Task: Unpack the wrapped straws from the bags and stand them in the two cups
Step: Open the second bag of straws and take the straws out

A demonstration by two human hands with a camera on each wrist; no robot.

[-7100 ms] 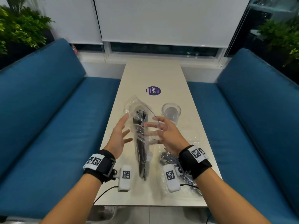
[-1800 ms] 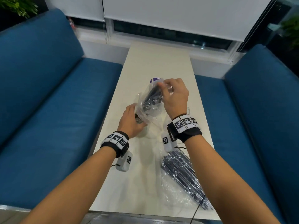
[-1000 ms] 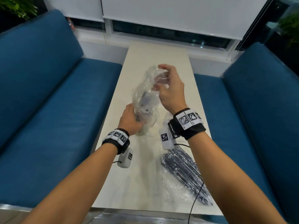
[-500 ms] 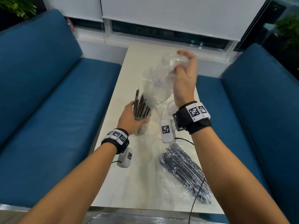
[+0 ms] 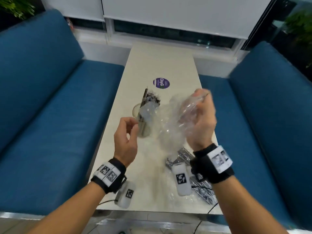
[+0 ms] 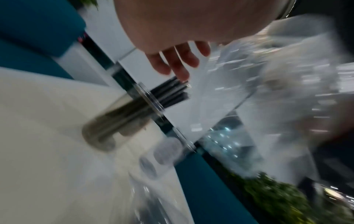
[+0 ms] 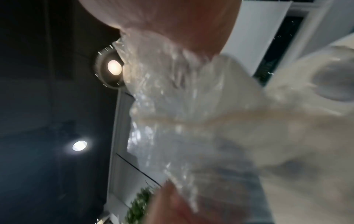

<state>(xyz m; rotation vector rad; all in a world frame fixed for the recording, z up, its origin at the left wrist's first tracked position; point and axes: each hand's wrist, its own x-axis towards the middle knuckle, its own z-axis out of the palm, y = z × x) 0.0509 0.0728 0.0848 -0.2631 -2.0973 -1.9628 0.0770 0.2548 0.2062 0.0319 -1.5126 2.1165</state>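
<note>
Wrapped straws (image 5: 146, 105), dark in clear sleeves, are seen standing bunched in a clear cup (image 5: 142, 123) on the pale desk (image 5: 162, 65); their tops lean a little toward the far left above the rim. In the left wrist view the same cup (image 6: 116, 119) is shown with the straws (image 6: 168, 94) poking out past its rim, and a second clear cup (image 6: 168, 150) is made out just beside it, blurred.

The left hand (image 5: 125, 139) is held just beside the cup with its fingers loosely curled; nothing is gripped by it, and no contact with the cup can be confirmed.

An emptied clear bag (image 5: 175, 125) is gripped by the right hand (image 5: 200, 122), raised above the desk to the right of the cup, with the crumpled film hanging down from the curled fingers. In the right wrist view the bag (image 7: 172, 106) fills the frame below the palm, heavily blurred.

A second bag of straws (image 5: 200, 186) lies flat on the near right part of the desk, partly hidden under the right wrist. A round purple sticker (image 5: 161, 83) is fixed to the desk beyond the cup. Blue sofas (image 5: 50, 98) stand on either side of the desk.
</note>
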